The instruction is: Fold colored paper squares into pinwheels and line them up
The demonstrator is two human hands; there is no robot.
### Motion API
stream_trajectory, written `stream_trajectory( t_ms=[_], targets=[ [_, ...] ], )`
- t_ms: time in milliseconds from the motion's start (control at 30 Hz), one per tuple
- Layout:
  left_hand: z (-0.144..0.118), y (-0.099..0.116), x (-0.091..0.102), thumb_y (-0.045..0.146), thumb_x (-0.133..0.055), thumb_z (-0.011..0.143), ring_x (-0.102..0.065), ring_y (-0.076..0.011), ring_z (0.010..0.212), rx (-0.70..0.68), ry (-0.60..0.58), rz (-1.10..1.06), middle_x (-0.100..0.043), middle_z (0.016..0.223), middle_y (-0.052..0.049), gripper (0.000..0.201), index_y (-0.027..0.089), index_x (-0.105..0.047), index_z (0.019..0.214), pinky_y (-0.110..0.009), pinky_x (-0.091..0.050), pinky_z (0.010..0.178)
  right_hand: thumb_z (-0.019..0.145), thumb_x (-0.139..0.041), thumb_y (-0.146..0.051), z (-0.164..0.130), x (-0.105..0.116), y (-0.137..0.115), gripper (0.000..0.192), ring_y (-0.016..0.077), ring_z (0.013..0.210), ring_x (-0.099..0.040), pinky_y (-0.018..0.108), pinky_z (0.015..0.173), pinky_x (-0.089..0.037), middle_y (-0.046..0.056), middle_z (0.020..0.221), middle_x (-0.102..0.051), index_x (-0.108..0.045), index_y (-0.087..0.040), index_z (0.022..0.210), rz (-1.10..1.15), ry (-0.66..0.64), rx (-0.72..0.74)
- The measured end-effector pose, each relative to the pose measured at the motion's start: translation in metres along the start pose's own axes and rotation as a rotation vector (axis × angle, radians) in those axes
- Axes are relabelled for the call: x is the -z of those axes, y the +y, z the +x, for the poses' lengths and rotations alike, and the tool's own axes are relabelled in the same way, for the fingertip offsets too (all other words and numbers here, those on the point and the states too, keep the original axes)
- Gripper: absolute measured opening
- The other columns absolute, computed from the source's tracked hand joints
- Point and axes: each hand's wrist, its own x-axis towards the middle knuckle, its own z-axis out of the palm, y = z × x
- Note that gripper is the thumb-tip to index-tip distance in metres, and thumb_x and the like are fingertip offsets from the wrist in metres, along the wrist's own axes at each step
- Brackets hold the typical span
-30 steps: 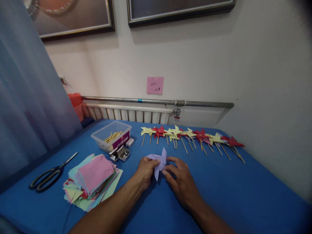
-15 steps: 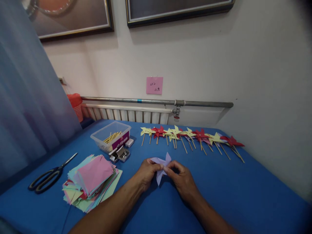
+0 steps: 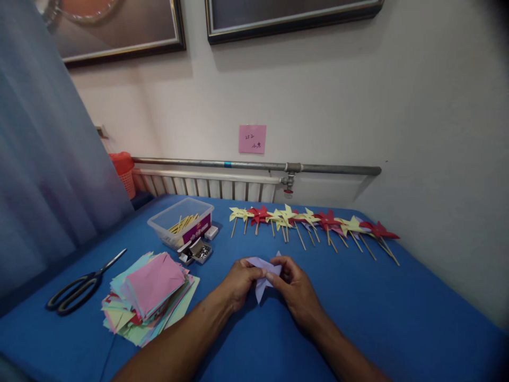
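A blue cloth-covered table [image 3: 358, 313] is filling the lower half of the view. At the far left, black-handled scissors [image 3: 81, 286] are lying flat with their blades shut. Just right of them, a loose, fanned stack of square paper sheets [image 3: 149, 297] — pink on top, with pale green, yellow and blue edges showing — is resting on the cloth. Behind the stack, a clear plastic tub [image 3: 181, 222] is holding thin wooden sticks, and a small open box of metal pins [image 3: 198, 251] is sitting just in front of it.

In the middle, near the table's front, the left hand [image 3: 238, 284] and the right hand [image 3: 296, 289] are meeting over a lilac paper pinwheel [image 3: 262, 273], a thin, pointed, partly folded shape. Both hands are closing their grip on it: the left thumb and fingers are pinching its left side, while the right fingers are pinching the centre and right side, hiding part of the paper. One pointed flap is hanging down toward the cloth between the hands.

Further back and to the right, a row of finished pinwheels [image 3: 314, 222] — yellow and red, some pale purple, on slim wooden sticks — is lying along the table's far edge.
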Motion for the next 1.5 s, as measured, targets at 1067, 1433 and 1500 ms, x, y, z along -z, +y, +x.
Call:
stream_trajectory(
  t_ms=[1067,1433,1500],
  targets=[
    [-0.002,0.001,-0.008,0.023,-0.072,0.058,-0.053,-0.0116,0.052,-0.029,0.095,0.154,-0.066,0.061,-0.004,0.018,0.011,-0.071,0.071,-0.023,-0.038,0.053,0.065,-0.084,-0.043,0.004,0.008,-0.003,0.062,0.0219,0.077,-0.069,0.036,0.076,-0.053,0.003,0.084,-0.073,-0.061,-0.018,0.117,0.196,-0.045,-0.239],
    [0.003,-0.007,-0.004,0.03,-0.073,0.061,-0.051,-0.0111,0.049,-0.123,0.12,0.291,-0.066,0.059,-0.002,0.021,0.011,-0.072,0.07,-0.023,-0.038,0.051,0.056,-0.079,-0.033,0.019,0.005,0.026,0.049,0.0166,0.059,-0.061,0.029,0.058,-0.046,-0.003,0.069,-0.069,-0.063,-0.019,0.1,0.152,0.026,-0.259],
    [0.003,-0.007,-0.004,0.03,-0.072,0.061,-0.051,-0.0114,0.049,-0.12,0.124,0.295,-0.066,0.059,-0.002,0.02,0.012,-0.071,0.069,-0.023,-0.039,0.052,0.056,-0.079,-0.033,0.019,0.003,0.025,0.046,0.0163,0.057,-0.06,0.028,0.057,-0.045,-0.002,0.068,-0.069,-0.063,-0.019,0.096,0.149,0.046,-0.267]
  ],
)
